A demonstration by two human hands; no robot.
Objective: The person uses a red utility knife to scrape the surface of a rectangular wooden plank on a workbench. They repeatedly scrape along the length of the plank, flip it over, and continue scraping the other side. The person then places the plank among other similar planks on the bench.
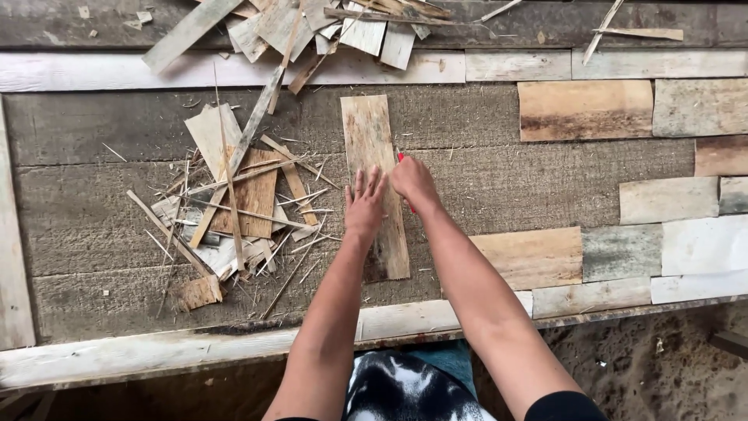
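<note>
A long thin wooden board [372, 136] lies lengthwise on the rough grey panel [499, 179]. My left hand [365, 204] rests flat on the board's middle, fingers spread. My right hand [413, 182] is closed around a small red tool [401, 157] at the board's right edge; only the tool's red tip shows above my fingers.
A heap of wood strips and splinters [234, 203] lies to the left. More offcuts [312, 27] pile at the top. Rectangular wood pieces [584, 109] in pale, tan and grey tones are laid on the right. A pale frame rail [195, 347] runs along the near edge, sandy ground [654, 359] beyond.
</note>
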